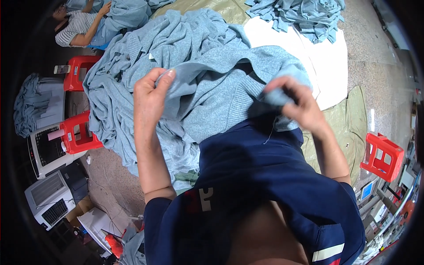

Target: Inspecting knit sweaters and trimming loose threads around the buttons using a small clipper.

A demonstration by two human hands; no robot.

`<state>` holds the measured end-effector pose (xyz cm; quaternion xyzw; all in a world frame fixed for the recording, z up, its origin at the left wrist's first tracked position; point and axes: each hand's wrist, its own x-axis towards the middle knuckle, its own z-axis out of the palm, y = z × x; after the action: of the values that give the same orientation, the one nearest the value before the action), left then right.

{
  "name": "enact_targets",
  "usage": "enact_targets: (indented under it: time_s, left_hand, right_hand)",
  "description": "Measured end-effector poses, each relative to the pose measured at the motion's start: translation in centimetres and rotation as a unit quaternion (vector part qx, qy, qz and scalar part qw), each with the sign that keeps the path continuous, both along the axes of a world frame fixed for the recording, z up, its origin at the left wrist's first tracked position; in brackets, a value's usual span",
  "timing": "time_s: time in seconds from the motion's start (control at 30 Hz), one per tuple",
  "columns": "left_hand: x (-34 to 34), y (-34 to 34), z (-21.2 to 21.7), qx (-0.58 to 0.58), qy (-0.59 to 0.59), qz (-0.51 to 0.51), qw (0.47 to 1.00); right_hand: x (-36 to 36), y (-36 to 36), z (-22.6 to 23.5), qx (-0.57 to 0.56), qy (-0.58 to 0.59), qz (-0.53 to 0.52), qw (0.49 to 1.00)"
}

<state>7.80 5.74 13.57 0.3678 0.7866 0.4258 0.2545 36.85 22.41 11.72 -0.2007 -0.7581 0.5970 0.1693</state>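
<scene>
Speckled stone floor (375, 70), mostly buried. Olive tarp (349, 123) spread flat on it, white sheet (327, 66) over part of that. Big heap of grey-blue knitwear (132, 75) piled on top, smaller heap (304, 15) further back on the white sheet. Red plastic stools (79, 132) standing at the left edge, another (382, 155) on the right. White slotted crates (46, 152) down the left side too.
</scene>
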Motion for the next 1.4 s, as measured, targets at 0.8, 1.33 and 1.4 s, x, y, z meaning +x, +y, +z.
enact_targets:
  time_s: [0.8,1.33,1.4]
  left_hand:
    - [-0.7,-1.6,-3.3,-0.014,-0.252,-0.077,0.965]
    - [2.4,-0.8,-1.0,0.113,-0.367,0.011,0.923]
    - [3.3,-0.2,-0.1,0.129,-0.335,-0.041,0.932]
  right_hand:
    - [-8.6,2.2,-4.8,-0.016,-0.117,0.010,0.993]
    - [-5.0,-0.6,-0.3,0.243,0.153,0.034,0.957]
    - [-6.3,-1.5,1.5,0.370,0.245,0.081,0.893]
